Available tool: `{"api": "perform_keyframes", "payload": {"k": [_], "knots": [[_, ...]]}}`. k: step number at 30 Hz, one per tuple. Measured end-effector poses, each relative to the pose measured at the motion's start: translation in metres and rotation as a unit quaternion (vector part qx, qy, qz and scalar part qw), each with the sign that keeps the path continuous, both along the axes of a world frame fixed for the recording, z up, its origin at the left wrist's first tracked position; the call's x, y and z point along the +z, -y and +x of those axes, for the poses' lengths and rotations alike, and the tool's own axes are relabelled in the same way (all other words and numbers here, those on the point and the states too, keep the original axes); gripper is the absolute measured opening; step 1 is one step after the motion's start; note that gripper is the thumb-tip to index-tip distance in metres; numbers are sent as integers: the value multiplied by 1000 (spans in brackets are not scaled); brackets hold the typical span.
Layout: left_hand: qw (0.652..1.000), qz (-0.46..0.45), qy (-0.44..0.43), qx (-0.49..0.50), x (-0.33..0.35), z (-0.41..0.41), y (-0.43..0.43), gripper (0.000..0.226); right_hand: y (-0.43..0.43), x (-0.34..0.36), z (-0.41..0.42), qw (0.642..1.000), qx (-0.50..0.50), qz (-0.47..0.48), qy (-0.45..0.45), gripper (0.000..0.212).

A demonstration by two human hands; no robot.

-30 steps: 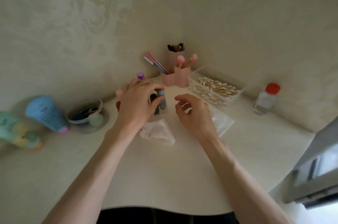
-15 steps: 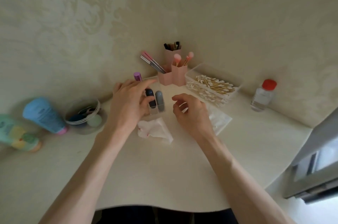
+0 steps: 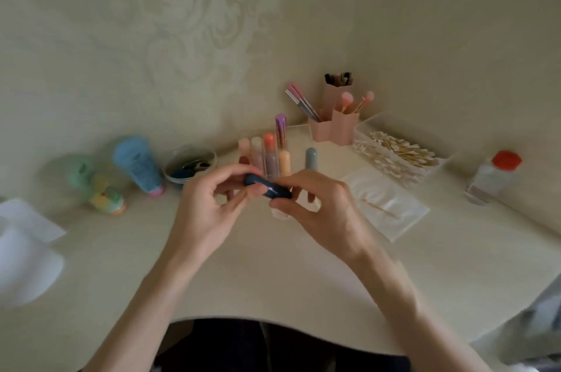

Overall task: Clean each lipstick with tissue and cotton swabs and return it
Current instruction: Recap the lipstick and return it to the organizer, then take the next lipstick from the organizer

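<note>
A dark blue lipstick [image 3: 267, 186] lies sideways above the table, held at both ends. My left hand [image 3: 209, 207] pinches its left end and my right hand [image 3: 321, 210] grips its right end. Behind the hands stands a clear organizer [image 3: 299, 141] with several upright lipsticks: an orange-capped one [image 3: 269, 156], a purple one [image 3: 280, 128] and a grey one [image 3: 311, 159]. A clear tray of cotton swabs [image 3: 397, 153] sits at the right. A flat tissue pack [image 3: 385, 201] with one used swab [image 3: 378, 209] on it lies beside my right hand.
Pink brush holders [image 3: 334, 125] stand in the corner. A red-capped bottle [image 3: 491, 177] is at far right. A blue tube [image 3: 138, 165], a small clear bowl [image 3: 189, 163] and a green tube [image 3: 97, 186] lie at left. White paper [image 3: 24, 238] covers the left edge.
My left hand lifted the dark blue lipstick out of the organizer and my right hand took its other end. The camera view shifted left, and the crumpled tissue is no longer visible.
</note>
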State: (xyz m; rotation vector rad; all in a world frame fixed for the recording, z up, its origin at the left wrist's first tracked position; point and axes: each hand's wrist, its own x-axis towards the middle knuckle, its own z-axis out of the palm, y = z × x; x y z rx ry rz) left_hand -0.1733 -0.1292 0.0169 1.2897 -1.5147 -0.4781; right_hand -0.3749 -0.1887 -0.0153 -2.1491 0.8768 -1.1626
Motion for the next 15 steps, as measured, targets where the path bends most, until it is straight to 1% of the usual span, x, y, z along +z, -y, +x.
{"api": "perform_keyframes", "payload": {"k": [3, 6, 7, 9, 11, 13, 15], "knots": [[1000, -1, -15, 26, -6, 7, -12, 21, -7, -1, 9, 999, 12, -40, -10, 23], [988, -33, -107, 108, -17, 24, -24, 13, -11, -10, 8, 999, -27, -41, -21, 20], [983, -38, -112, 140, -21, 33, -28, 16, -11, -12, 6, 998, -41, -36, -13, 20], [985, -18, -38, 166, -32, 49, -33, 20, -11, -12, 2, 999, -45, -25, 0, 22], [986, 13, 63, 156, -44, 53, -36, 26, -10, -10, 3, 999, -39, -23, 5, 24], [978, 24, 150, 142, -53, 50, -35, 34, -10, -12, 6, 999, -49, -24, 8, 26], [971, 29, 197, 135, -58, 49, -32, 42, -9, -16, 8, 998, -60, -18, -1, 28]]}}
